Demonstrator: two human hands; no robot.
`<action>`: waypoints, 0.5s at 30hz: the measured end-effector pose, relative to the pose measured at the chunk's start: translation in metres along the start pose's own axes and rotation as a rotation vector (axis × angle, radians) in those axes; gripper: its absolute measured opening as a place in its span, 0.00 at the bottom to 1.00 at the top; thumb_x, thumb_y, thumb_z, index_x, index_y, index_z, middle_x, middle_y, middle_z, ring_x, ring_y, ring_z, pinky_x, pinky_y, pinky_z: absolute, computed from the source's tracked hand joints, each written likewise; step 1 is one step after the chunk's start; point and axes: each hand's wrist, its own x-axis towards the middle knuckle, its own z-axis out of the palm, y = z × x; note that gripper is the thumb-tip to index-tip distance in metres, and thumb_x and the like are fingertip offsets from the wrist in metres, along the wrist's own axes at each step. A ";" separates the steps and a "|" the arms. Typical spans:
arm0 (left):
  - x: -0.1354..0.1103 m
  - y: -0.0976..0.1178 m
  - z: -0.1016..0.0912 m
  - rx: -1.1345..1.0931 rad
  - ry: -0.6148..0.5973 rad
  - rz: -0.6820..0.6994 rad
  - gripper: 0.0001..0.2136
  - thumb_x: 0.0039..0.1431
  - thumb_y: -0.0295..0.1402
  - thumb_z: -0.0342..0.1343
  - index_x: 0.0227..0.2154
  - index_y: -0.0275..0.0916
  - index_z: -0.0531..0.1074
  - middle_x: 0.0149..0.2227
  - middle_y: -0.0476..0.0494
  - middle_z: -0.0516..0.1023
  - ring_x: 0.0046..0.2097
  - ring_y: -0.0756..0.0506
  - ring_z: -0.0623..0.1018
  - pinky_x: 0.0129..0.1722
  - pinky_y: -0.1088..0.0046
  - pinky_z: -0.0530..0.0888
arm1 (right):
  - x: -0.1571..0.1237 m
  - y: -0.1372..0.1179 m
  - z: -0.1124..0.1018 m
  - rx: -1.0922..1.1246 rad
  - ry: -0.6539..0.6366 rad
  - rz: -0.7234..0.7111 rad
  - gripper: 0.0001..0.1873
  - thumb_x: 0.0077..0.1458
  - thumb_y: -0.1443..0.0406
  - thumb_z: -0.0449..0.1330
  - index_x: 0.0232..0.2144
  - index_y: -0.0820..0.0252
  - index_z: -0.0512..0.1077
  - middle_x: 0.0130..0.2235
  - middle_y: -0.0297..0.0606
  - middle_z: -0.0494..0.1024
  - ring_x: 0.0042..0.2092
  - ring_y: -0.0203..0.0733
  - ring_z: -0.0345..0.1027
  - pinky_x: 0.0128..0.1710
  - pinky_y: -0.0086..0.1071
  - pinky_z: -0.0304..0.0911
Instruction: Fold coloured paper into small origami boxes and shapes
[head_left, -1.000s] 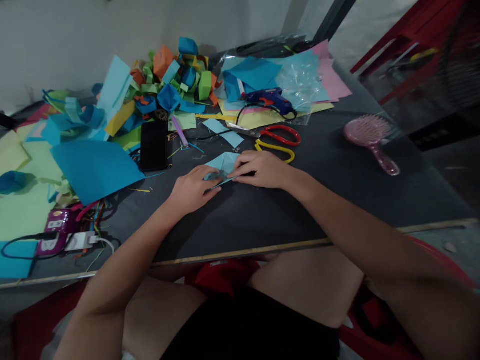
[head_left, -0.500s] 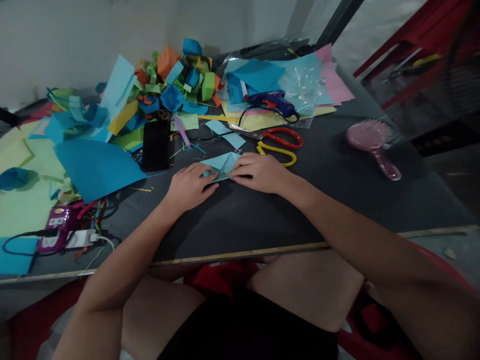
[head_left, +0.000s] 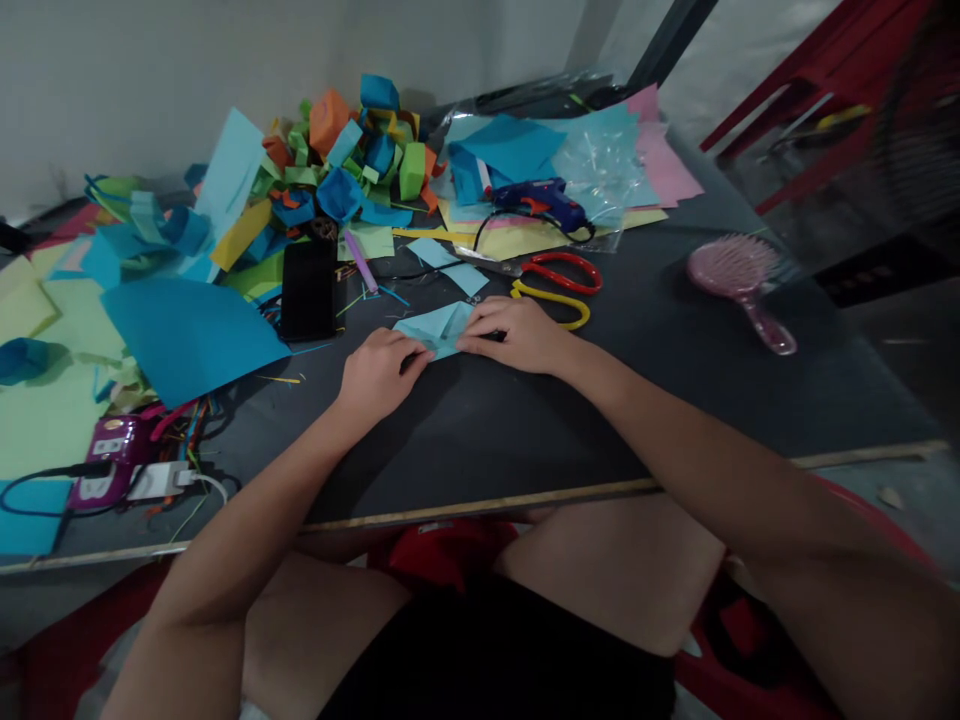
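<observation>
A small light blue folded paper [head_left: 437, 326] lies on the dark table [head_left: 525, 420] in front of me. My left hand [head_left: 379, 373] pinches its near left edge with curled fingers. My right hand [head_left: 517, 333] presses down on its right side, fingers together on the paper. Part of the sheet is hidden under both hands.
Red-handled scissors [head_left: 564, 272] and yellow-handled scissors [head_left: 551, 298] lie just behind my right hand. A blue glue gun [head_left: 541, 200], a black phone [head_left: 308, 290], a pink hairbrush [head_left: 742, 275], a big blue sheet [head_left: 187, 335] and a pile of coloured paper pieces [head_left: 345, 160] surround the spot.
The left hand slid back off the paper toward its near left edge, uncovering more of the sheet. The right hand stayed pressed on the right side.
</observation>
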 end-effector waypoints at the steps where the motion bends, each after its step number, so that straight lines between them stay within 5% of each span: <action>1: 0.001 0.000 0.000 -0.008 0.003 -0.008 0.13 0.67 0.39 0.52 0.33 0.40 0.79 0.34 0.43 0.81 0.40 0.44 0.77 0.38 0.68 0.74 | 0.000 -0.001 0.000 0.001 0.001 0.011 0.18 0.64 0.53 0.57 0.29 0.55 0.80 0.33 0.40 0.81 0.38 0.43 0.72 0.39 0.36 0.64; 9: 0.005 0.001 0.004 0.005 0.027 -0.082 0.08 0.65 0.37 0.56 0.35 0.39 0.77 0.31 0.44 0.80 0.37 0.44 0.77 0.33 0.70 0.70 | 0.001 -0.005 0.005 -0.069 0.095 0.273 0.17 0.58 0.54 0.62 0.22 0.57 0.74 0.28 0.38 0.77 0.31 0.41 0.68 0.33 0.36 0.58; 15: 0.004 0.000 0.005 0.039 0.064 -0.053 0.09 0.66 0.33 0.52 0.36 0.39 0.77 0.32 0.44 0.81 0.36 0.44 0.76 0.35 0.69 0.71 | -0.001 -0.002 0.012 -0.162 0.192 0.298 0.23 0.56 0.48 0.62 0.19 0.57 0.71 0.25 0.37 0.74 0.29 0.39 0.64 0.29 0.35 0.54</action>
